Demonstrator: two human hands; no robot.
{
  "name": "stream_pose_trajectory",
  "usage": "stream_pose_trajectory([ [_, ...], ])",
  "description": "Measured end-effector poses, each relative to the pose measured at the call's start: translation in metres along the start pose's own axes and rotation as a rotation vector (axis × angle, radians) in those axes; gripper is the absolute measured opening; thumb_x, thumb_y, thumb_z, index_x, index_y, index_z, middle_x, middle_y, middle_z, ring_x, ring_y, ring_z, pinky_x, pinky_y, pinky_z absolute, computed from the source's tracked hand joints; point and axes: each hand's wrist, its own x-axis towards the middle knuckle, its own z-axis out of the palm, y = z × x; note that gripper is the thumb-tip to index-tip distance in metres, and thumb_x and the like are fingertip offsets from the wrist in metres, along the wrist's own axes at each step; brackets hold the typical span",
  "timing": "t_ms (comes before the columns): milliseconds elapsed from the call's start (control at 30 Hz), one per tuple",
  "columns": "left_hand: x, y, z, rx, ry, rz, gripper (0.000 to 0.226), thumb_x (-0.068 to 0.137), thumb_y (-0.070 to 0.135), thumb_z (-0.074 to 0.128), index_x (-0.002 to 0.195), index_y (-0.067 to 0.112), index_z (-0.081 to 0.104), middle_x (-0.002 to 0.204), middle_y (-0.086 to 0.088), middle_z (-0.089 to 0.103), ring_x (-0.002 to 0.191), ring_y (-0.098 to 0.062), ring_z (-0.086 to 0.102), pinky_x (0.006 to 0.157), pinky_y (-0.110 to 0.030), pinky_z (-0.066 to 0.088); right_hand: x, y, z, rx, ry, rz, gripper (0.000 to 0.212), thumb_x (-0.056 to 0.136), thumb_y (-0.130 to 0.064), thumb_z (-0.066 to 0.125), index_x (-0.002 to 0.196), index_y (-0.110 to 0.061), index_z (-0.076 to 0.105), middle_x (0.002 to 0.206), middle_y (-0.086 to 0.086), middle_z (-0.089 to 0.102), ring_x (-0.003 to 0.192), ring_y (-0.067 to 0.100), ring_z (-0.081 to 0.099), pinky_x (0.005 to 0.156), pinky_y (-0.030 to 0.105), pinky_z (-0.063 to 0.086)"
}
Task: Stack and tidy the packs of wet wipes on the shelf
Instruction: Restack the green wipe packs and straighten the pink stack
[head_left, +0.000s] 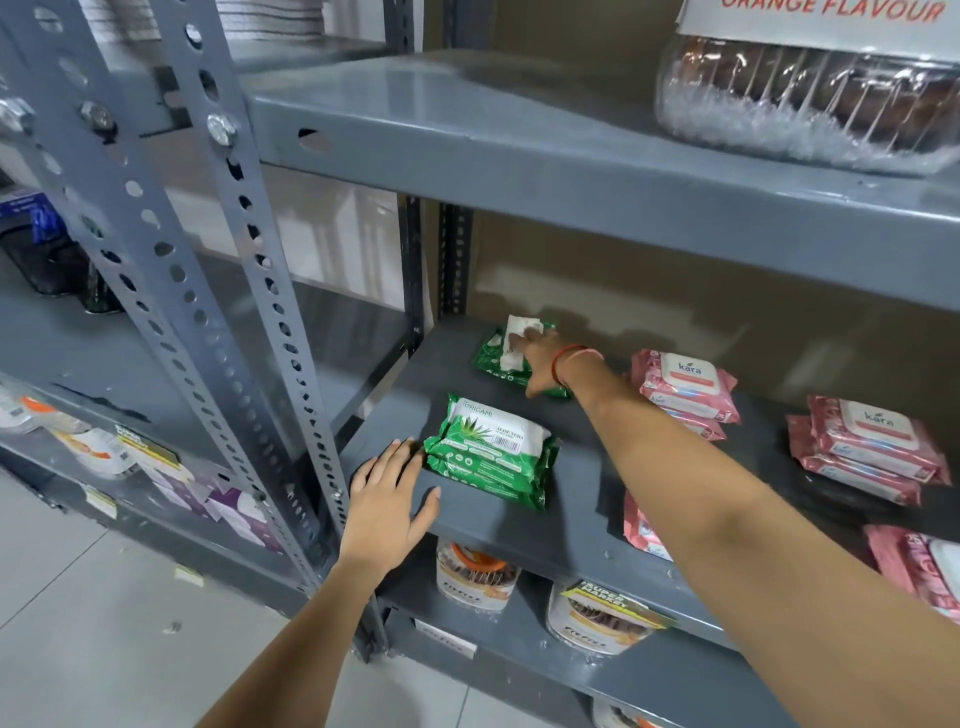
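A stack of green wet-wipe packs (491, 457) lies near the front left of the grey middle shelf (576, 514). My left hand (387, 499) rests flat and open on the shelf edge, fingertips touching that stack's left side. Further back, my right hand (543, 364) reaches over another green pack (491, 358) at the shelf's rear, fingers on its white top; the grip is partly hidden. Pink wet-wipe packs sit in stacks to the right: one (685, 392) at the back, one (867, 449) further right, and more pink packs (922, 569) at the front right.
Slotted grey uprights (260, 291) stand left of the shelf. The shelf above (519, 156) holds a clear plastic container (810, 98). Jars with orange lids (475, 574) and labelled tubs (602, 618) sit on the shelf below. A neighbouring rack at the left holds other goods.
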Motion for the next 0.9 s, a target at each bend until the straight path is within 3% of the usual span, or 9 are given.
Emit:
stream_pose_trajectory([
  [167,0.000,-0.001,0.003,0.003,0.012,0.002,0.057,0.092,0.046,0.031,0.122,0.005,0.057,0.135,-0.011,0.054,0.128,-0.026,0.046,0.102,-0.044,0.036,0.001,-0.037,-0.009,-0.198,-0.008,0.146,0.056,0.082,-0.018,0.070,0.132,-0.004,0.049,0.135,0.015,0.052,0.125,0.031,0.050,0.102,0.037,0.041],
  [300,0.001,0.000,0.002,-0.005,0.016,0.004,0.057,0.092,0.046,0.030,0.122,0.005,0.057,0.135,-0.011,0.054,0.128,-0.027,0.046,0.102,-0.045,0.037,0.001,-0.034,-0.027,-0.155,-0.148,0.116,0.087,0.069,-0.038,0.082,0.140,-0.008,0.041,0.139,0.007,0.051,0.123,0.028,0.053,0.098,0.036,0.045],
  [367,0.000,0.000,0.002,0.001,0.018,0.006,0.057,0.092,0.046,0.030,0.122,0.005,0.057,0.135,-0.011,0.054,0.128,-0.027,0.046,0.102,-0.044,0.037,0.000,-0.019,-0.039,-0.105,-0.229,0.108,0.098,0.064,-0.037,0.085,0.144,-0.014,0.035,0.144,0.005,0.046,0.125,0.029,0.051,0.101,0.039,0.046],
  [467,0.000,-0.001,0.002,0.002,0.020,0.009,0.057,0.092,0.045,0.031,0.122,0.004,0.057,0.134,-0.012,0.054,0.128,-0.027,0.046,0.101,-0.045,0.037,0.004,0.003,-0.038,-0.153,-0.191,0.038,0.101,0.068,-0.017,0.083,0.149,-0.025,0.022,0.151,0.008,0.035,0.132,0.031,0.043,0.106,0.045,0.041],
  [533,0.000,-0.001,0.002,0.003,0.021,0.012,0.058,0.092,0.045,0.031,0.122,0.003,0.057,0.134,-0.013,0.054,0.128,-0.028,0.046,0.101,-0.045,0.037,0.006,0.016,-0.026,-0.163,-0.088,-0.007,0.095,0.076,0.002,0.067,0.149,-0.032,0.017,0.157,0.009,0.022,0.141,0.030,0.029,0.111,0.046,0.035],
  [600,0.000,0.000,0.002,0.004,0.023,0.015,0.058,0.092,0.045,0.031,0.123,0.003,0.056,0.134,-0.014,0.054,0.128,-0.028,0.046,0.102,-0.045,0.037,0.007,0.024,-0.010,-0.115,-0.026,-0.045,0.093,0.078,0.009,0.058,0.149,-0.033,0.016,0.159,0.008,0.016,0.144,0.029,0.023,0.114,0.043,0.031],
  [667,0.000,-0.001,0.002,0.001,0.023,0.015,0.057,0.092,0.045,0.031,0.123,0.003,0.056,0.134,-0.013,0.054,0.128,-0.028,0.046,0.102,-0.045,0.036,0.011,0.026,0.003,-0.043,0.028,-0.042,0.085,0.082,0.003,0.060,0.149,-0.030,0.020,0.156,0.010,0.022,0.141,0.031,0.027,0.113,0.040,0.031],
  [800,0.000,0.000,0.002,0.004,0.027,0.015,0.057,0.092,0.045,0.032,0.122,0.004,0.057,0.134,-0.013,0.055,0.127,-0.028,0.047,0.102,-0.045,0.037,0.016,0.016,0.007,0.007,0.115,0.089,0.073,0.084,-0.045,0.065,0.145,-0.019,0.035,0.147,0.016,0.037,0.136,0.035,0.032,0.109,0.044,0.034],
  [900,0.000,-0.001,0.002,0.010,0.025,0.016,0.057,0.092,0.045,0.031,0.122,0.004,0.057,0.134,-0.012,0.054,0.127,-0.027,0.047,0.103,-0.044,0.036,0.017,0.008,0.009,0.015,0.230,0.201,0.073,0.079,-0.062,0.060,0.131,-0.012,0.052,0.135,0.017,0.050,0.129,0.034,0.040,0.102,0.045,0.039],
])
